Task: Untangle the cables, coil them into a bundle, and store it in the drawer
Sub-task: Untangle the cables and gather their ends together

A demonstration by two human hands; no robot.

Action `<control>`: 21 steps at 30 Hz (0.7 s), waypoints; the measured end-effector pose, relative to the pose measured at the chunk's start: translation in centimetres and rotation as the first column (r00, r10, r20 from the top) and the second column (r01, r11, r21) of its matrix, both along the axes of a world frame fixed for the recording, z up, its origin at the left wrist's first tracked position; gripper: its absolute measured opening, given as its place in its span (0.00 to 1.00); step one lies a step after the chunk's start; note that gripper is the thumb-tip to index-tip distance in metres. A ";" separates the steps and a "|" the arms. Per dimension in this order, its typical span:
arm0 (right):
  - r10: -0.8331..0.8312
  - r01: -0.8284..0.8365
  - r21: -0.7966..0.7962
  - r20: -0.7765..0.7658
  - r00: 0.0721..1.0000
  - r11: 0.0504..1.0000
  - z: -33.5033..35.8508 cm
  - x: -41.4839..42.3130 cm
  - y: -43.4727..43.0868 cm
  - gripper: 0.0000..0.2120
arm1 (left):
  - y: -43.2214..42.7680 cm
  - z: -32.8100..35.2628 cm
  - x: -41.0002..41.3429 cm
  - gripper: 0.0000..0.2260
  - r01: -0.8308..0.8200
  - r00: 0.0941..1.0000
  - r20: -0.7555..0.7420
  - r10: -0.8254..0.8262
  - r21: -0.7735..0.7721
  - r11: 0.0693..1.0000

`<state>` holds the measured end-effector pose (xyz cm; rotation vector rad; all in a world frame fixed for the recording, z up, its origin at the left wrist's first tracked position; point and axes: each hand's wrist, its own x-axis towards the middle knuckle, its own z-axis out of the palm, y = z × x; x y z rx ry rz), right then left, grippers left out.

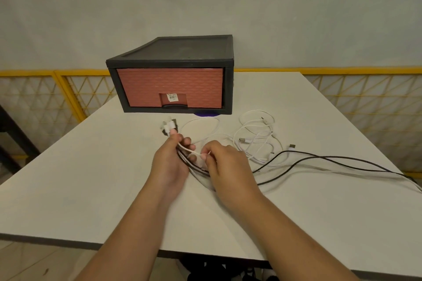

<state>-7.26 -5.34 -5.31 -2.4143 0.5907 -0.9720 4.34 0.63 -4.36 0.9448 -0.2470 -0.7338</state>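
The left hand [170,162] has its fingers curled round a bunch of thin white and black cables [182,159], whose white plug ends [169,126] poke out past the thumb toward the dark grey plastic drawer unit [173,52]. The right hand [225,164], just beside it, pinches one white strand [187,149] taut between thumb and forefinger. From where I stand, a hard tug could cinch the loose white cable loops [255,137] lying in front of the unit and to its right into a knot. The long black cables [319,157] trailing further right could drag off the white table [91,178]. The unit's brick-red drawer front [170,86] is closed and both hands are full, so nothing can go in yet
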 end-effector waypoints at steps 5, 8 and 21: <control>-0.011 -0.018 -0.190 -0.150 0.989 0.982 0.3 -1.7 -2.8 0.15 | 0.4 -0.1 0.9 0.16 -0.033 0.976 -0.217 -0.002 -0.157 0.987; -0.035 -0.035 -0.309 -0.217 0.976 0.950 0.4 -3.3 -5.6 0.18 | 0.7 0.0 1.0 0.16 -0.017 0.987 -0.160 -0.002 -0.116 0.993; -0.311 0.271 -0.166 -0.306 0.900 0.948 3.9 -10.4 -14.3 0.09 | 0.8 0.2 0.4 0.20 -0.099 0.995 0.028 0.099 -0.007 0.995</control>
